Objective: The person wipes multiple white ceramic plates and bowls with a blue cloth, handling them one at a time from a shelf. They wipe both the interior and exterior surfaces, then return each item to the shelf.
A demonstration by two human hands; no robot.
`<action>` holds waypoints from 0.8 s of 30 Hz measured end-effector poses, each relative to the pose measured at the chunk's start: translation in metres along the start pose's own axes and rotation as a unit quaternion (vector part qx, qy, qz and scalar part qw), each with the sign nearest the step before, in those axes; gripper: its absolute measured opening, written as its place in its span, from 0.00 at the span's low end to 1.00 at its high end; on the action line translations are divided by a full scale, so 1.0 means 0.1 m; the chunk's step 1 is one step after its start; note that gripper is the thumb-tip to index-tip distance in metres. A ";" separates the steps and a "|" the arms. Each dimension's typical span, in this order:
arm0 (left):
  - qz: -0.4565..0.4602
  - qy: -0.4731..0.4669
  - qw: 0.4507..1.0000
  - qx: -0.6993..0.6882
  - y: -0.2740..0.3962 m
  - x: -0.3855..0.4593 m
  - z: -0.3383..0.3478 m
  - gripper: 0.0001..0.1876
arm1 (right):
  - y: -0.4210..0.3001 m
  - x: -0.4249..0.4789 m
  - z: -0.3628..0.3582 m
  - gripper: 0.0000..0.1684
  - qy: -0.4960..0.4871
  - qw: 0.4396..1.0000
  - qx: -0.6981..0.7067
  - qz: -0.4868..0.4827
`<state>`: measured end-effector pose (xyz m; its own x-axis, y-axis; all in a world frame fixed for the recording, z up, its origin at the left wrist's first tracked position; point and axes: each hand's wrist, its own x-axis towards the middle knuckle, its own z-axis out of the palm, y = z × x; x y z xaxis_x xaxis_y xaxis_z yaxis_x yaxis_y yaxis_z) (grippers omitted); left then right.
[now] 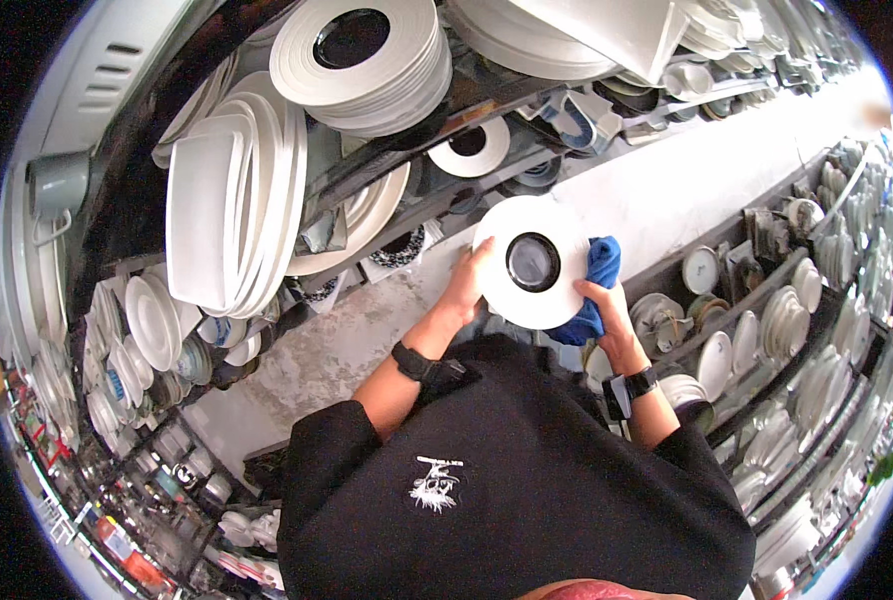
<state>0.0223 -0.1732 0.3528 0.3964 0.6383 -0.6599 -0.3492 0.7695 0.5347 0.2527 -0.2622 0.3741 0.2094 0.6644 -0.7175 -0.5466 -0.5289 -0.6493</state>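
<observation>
A round white plate [494, 280] with a wide rim and a black-ringed centre is held up in front of my chest. My left hand [470, 279] grips its left edge, with the thumb on top of the rim. On the opposite edge my right hand [602, 306] pinches the rim, thumb on top and fingers hidden beneath. A blue cloth [602, 259] is bunched between that hand and the plate, hanging out past the rim. Each wrist wears a dark band.
On the shelf ahead, a tall stack of similar white plates [394, 75] stands beside upright white rectangular dishes [206, 217]. A similar plate [491, 154] lies one shelf lower. Crowded dish racks [724, 322] line the right side. Between the racks runs a worn pale floor [326, 345].
</observation>
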 end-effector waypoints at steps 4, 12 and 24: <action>0.022 -0.014 0.971 0.236 -0.06 0.37 -0.46 0.22 | 0.08 0.46 -0.03 0.31 0.013 0.999 -0.038 0.023; -0.008 0.016 0.973 0.230 -0.06 0.77 -0.70 0.15 | -0.01 1.22 0.07 0.31 0.006 0.984 -0.170 -0.047; 0.048 0.165 0.980 0.098 -0.30 1.99 -1.24 0.13 | 0.44 1.94 0.25 0.25 0.001 0.998 0.068 0.006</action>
<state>0.0063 -0.0714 0.1404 0.0621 0.6917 -0.7195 -0.1892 0.7160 0.6720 0.2489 -0.1437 0.2122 0.2034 0.6574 -0.7255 -0.6537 -0.4605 -0.6005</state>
